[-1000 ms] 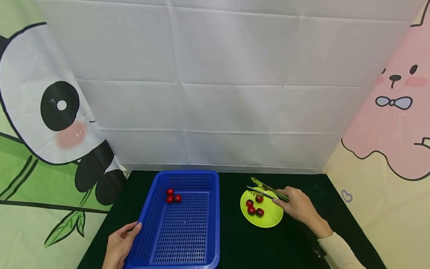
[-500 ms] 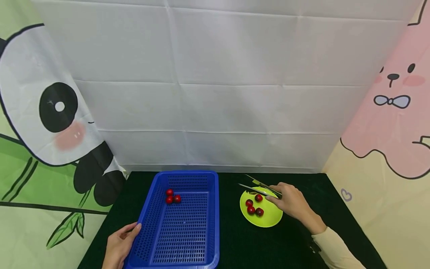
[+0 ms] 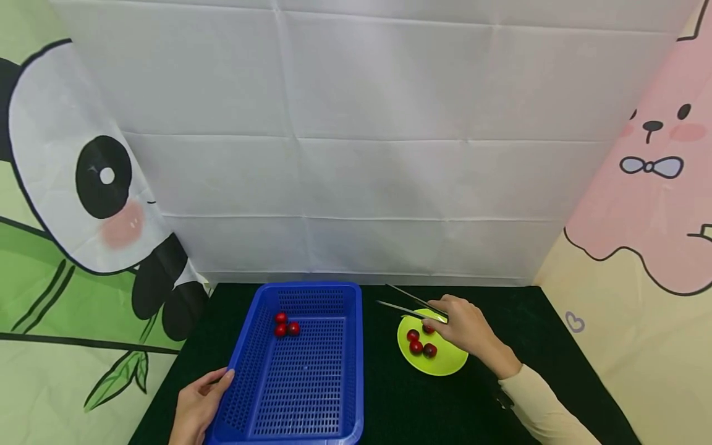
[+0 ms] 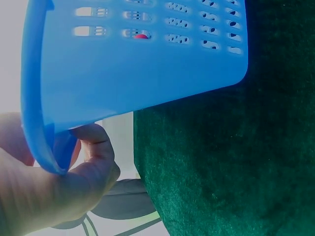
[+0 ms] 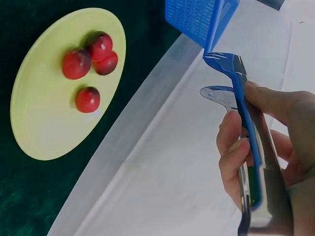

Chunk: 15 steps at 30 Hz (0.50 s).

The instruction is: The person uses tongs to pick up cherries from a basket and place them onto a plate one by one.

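Observation:
My left hand (image 3: 197, 405) holds the left rim of a blue perforated plastic basket (image 3: 306, 389), thumb on top and fingers curled beneath. In the basket lie three small red round fruits (image 3: 293, 329). With my right hand (image 3: 470, 327) I hold a pair of metal serving tongs (image 5: 268, 182), one arm ending in a fork shape, the other in a spoon shape. Their tips are apart with nothing between them. The tongs hang above the far edge of a yellow-green plate (image 3: 442, 368). Several dark-red round fruits (image 5: 87, 100) lie on that plate, one partly hidden by the hand in the head view.
A dark green cloth (image 3: 384, 395) covers the table. Behind it rises a white sheet (image 3: 389, 154). Printed hangings, one with a panda (image 3: 117, 228) and one with a pink animal (image 3: 656, 216), flank the table.
My right hand has moved left with the tongs, away from over the plate's right side, and the tips now reach past the plate toward the basket. My left hand and the fruits stay put.

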Available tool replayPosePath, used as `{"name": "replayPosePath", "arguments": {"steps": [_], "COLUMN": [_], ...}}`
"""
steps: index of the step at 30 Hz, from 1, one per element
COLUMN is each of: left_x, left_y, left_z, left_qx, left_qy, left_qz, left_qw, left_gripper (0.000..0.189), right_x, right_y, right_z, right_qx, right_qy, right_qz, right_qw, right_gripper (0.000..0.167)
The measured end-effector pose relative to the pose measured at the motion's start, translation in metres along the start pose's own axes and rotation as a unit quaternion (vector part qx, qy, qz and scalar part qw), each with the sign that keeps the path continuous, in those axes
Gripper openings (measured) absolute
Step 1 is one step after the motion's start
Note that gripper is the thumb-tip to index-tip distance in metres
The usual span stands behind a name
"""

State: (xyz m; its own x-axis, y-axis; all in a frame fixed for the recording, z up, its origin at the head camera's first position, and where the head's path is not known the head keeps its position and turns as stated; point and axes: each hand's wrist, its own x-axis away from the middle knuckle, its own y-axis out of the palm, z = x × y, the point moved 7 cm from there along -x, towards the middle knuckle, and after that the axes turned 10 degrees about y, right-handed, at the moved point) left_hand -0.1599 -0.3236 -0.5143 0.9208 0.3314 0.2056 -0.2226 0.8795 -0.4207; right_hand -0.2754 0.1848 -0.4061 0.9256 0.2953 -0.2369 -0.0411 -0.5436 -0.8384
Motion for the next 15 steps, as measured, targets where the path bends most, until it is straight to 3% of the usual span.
{"name": "replayPosePath", "arguments": {"steps": [15], "left_x": [0.001], "left_y": [0.001], "left_z": [0.001], "left_qx": [0.009], "left_qy": [-0.002], "left_qz": [0.006], "left_qw": [0.9999], "left_gripper": [0.081], "right_x": [-0.017], "right_y": [0.007], "right_z": [-0.027], "right_qx": [-0.002], "right_qy": [-0.035], "right_qz": [-0.003], "right_qw": [0.9994], "right_gripper": [0.038]}}
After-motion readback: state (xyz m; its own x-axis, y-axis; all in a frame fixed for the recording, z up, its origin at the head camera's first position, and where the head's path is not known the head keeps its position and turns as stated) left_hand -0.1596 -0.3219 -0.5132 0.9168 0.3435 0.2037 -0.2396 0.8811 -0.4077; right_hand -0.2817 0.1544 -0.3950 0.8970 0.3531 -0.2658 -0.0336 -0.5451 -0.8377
